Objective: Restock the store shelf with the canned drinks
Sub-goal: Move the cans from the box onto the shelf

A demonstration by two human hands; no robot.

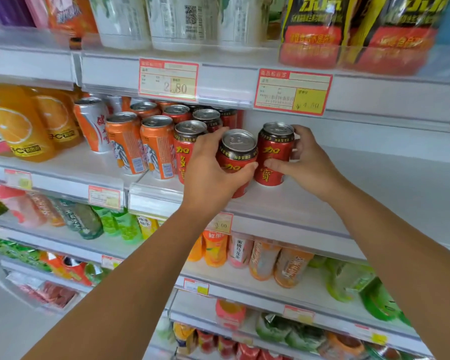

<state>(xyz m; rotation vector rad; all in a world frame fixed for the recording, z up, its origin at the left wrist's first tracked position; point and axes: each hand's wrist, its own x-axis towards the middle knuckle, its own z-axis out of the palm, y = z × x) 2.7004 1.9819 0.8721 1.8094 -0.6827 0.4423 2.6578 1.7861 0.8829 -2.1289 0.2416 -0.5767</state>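
A red can (pixel 238 149) is held in the left hand (pixel 211 170), whose fingers (pixel 215 137) are curled round its left side while the thumb is pressed across the lower front. The can is tilted slightly toward the camera at the front edge of the white shelf (pixel 374 183); whether its base is set down cannot be told, as it is hidden by the hand. Just beside it on the right, a second red can (pixel 273 152) is stood upright on the shelf and is grasped by the right hand (pixel 309 162), with the thumb laid across the front and the fingers wrapped behind. The two cans are nearly touching. To their left, a row of matching red cans (pixel 190 141) is lined up toward the back, followed by orange cans (pixel 156 146) and juice bottles (pixel 18 126) further left. The stretch of shelf to the right of the held cans is plain white (a red-bordered price tag (pixel 292 92) is hung on the rail above it).
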